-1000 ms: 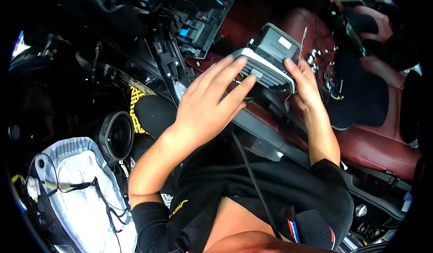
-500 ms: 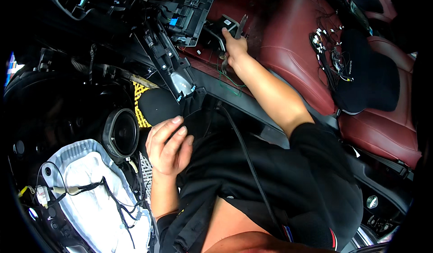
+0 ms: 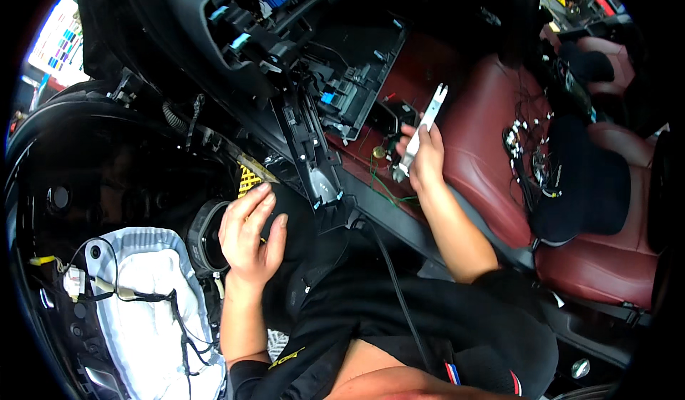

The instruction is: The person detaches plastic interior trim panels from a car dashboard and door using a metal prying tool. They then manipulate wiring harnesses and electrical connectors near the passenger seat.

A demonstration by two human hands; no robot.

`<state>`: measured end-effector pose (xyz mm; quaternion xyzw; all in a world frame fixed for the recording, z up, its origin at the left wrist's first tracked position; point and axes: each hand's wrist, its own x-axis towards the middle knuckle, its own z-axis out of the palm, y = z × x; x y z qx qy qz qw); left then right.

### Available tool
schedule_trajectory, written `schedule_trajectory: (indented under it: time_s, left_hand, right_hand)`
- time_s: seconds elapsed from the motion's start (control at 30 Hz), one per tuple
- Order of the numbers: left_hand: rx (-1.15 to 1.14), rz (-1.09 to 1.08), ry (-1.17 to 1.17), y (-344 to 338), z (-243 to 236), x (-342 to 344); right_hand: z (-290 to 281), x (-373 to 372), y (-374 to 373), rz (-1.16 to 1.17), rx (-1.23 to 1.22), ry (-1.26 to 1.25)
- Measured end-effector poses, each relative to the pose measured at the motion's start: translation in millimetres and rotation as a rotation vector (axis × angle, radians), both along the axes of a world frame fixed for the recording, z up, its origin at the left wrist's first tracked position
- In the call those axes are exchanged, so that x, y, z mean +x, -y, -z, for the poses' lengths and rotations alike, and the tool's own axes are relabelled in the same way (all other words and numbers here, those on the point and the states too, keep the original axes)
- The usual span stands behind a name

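My right hand grips a silver metal trim pry tool, its forked tip pointing up and away over the red floor in front of the seat. My left hand is raised near the door speaker. It holds nothing, its fingers loosely bent and apart. Between the two hands lies a long black plastic trim panel with a grey piece at its near end. Thin green wires lie on the sill just below the right hand.
A red leather seat bears a bundle of black wires with white connectors and a black headrest cushion. At left, the stripped door shows a white liner with loose cable. A large black panel with blue clips lies at the far side.
The view has shifted, showing more of the surroundings at the top. My right hand has turned and lifted the pry tool, which now shows fully. My left hand stays raised, fingers apart.
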<state>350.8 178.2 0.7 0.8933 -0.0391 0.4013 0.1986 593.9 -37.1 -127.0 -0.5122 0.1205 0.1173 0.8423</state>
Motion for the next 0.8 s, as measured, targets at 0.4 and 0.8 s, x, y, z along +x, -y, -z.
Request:
schedule_trajectory:
  time_s: [0.4, 0.8]
  left_hand:
    - [0.365, -0.111, 0.514, -24.3, -143.0, 128.6]
    - [0.326, -0.164, 0.053, -41.3, -174.6, 150.1]
  right_hand:
    - [-175.9, -52.1, 8.3, -0.734, 0.401, 0.082]
    - [-227.5, -47.7, -100.4, -0.583, 0.96, -0.052]
